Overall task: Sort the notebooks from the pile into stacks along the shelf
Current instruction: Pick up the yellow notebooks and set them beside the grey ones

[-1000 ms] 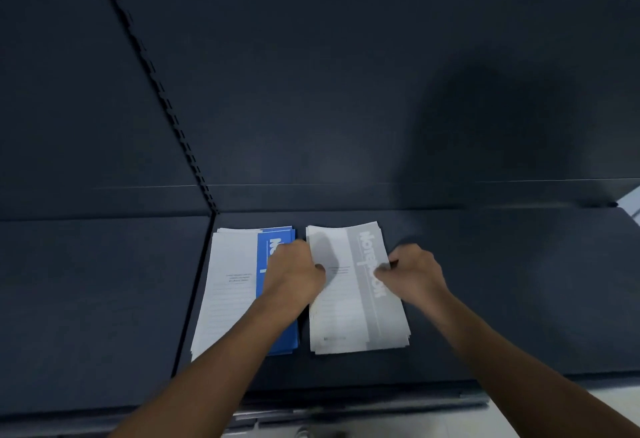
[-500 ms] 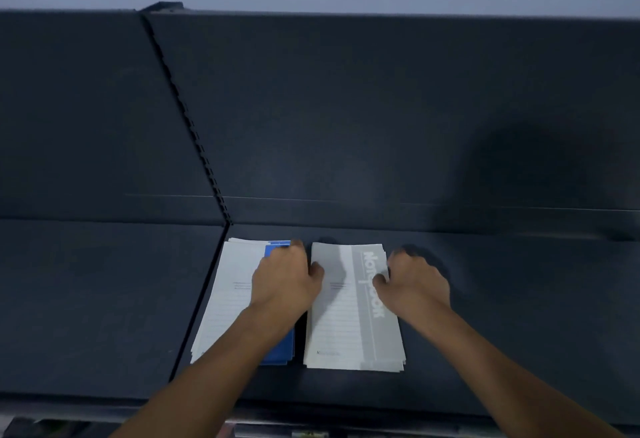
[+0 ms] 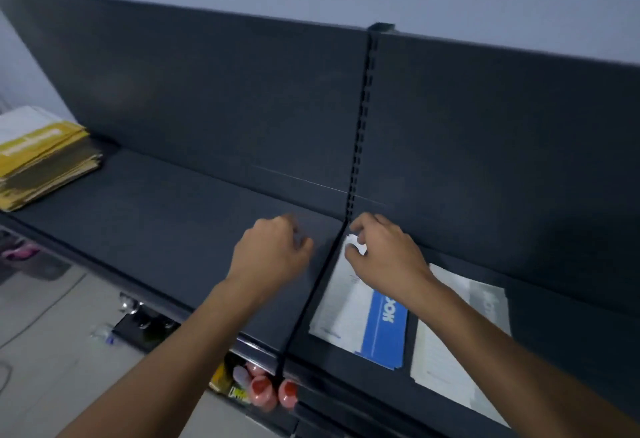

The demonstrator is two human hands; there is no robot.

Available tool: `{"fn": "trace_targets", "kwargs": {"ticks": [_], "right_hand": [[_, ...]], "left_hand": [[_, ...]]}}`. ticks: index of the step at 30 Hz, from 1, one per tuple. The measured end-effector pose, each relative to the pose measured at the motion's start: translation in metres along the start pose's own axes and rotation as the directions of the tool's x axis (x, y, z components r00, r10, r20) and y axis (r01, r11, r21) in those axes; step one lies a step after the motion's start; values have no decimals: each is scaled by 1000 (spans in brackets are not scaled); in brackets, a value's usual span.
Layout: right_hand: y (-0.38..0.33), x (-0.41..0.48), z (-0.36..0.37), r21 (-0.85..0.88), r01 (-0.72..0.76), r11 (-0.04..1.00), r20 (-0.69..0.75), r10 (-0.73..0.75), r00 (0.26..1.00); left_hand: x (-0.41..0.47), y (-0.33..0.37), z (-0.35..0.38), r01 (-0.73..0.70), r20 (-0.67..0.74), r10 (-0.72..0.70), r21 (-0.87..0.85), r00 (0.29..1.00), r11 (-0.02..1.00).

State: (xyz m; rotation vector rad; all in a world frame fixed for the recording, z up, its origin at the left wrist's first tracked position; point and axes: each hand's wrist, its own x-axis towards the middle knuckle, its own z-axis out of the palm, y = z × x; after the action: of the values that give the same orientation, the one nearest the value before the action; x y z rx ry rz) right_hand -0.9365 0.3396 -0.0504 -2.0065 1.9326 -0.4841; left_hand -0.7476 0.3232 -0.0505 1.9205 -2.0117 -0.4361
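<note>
A pile of yellow notebooks (image 3: 41, 157) lies at the far left end of the dark shelf (image 3: 173, 216). To the right of the shelf seam sit two flat stacks: one blue and white (image 3: 384, 326), one grey and white (image 3: 446, 368). My left hand (image 3: 273, 254) hovers over bare shelf just left of the seam, its fingers loosely curled and holding nothing. My right hand (image 3: 384, 257) is over the far corner of the blue stack, fingers loosely curled. Whether it touches the paper is unclear. My right forearm hides part of both stacks.
A slotted upright post (image 3: 362, 126) divides the dark back panel. Bare shelf runs between the yellow pile and my hands. Red-capped items (image 3: 263, 389) sit on a lower shelf below the front edge. Pale floor (image 3: 52, 333) with a cable lies at the left.
The view has swung left, bringing the yellow pile into sight. Both hands shifted left: the left came off the blue stack, and the right went from the grey stack to the blue one.
</note>
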Motion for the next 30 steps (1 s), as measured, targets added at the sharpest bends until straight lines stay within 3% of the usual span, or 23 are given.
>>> {"fn": "trace_targets", "kwargs": {"ticks": [7,14,30], "right_hand": [[-134,52,64,29,137,990,52,-138,989],[-257,86,139,66,216,974,129,-223,966],[-439,212,220,60,343,938,189,-348,918]], "left_hand": [[18,-133,-71,75,-85,-76,-21,993,997],[29,-256,-123,32,-63,-33,-15,998,999],[102,-431,-223,49,-165,-57,-51,985,998]]}}
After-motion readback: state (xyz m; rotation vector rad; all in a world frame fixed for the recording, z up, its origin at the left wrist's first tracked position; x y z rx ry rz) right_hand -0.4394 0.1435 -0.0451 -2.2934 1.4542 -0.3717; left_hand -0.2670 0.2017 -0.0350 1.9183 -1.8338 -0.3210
